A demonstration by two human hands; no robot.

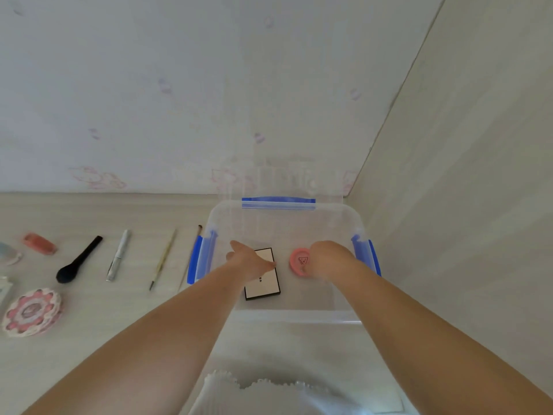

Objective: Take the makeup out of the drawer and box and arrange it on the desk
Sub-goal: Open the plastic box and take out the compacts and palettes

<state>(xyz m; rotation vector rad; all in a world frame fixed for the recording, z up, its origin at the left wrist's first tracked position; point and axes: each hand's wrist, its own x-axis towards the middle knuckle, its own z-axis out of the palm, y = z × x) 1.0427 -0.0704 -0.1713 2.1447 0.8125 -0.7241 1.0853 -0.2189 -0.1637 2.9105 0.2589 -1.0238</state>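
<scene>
I'm mid-way through emptying the clear storage box (287, 316) w/ blue latches; both hands are down inside it. My left hand (251, 260) is stretched out w/ fingers fairly straight, resting over the top end of the white rectangular palette (264, 284) w/ black edging, not gripping it as far as I can tell. My right hand (327, 259) sits against the pink round compact (299, 262), fingers curled toward its right side; whether it's a proper pinch yet I can't tell, the blur hides the fingertips.

Those two look like the last things in the box. Already laid out on the counter (134, 319) to the left: a thin brush (190, 257) just beside the box wall, a slim gold-handled brush (163, 259), a silver tube (117, 256), a black powder brush (78, 260), a coral-pink item (40, 244), and a pink-and-white flower-pattern compact (33, 313) nearer me.

Next move, I reckon: close fingers on each piece, lift clear of the box rim, carry left and set down in line w/ the rest. The drawer isn't in view.

Writing: the palette shows small dark letters, maybe "SS", mostly covered by my wrist. The pink compact has a triangle-ish logo, text unreadable.
</scene>
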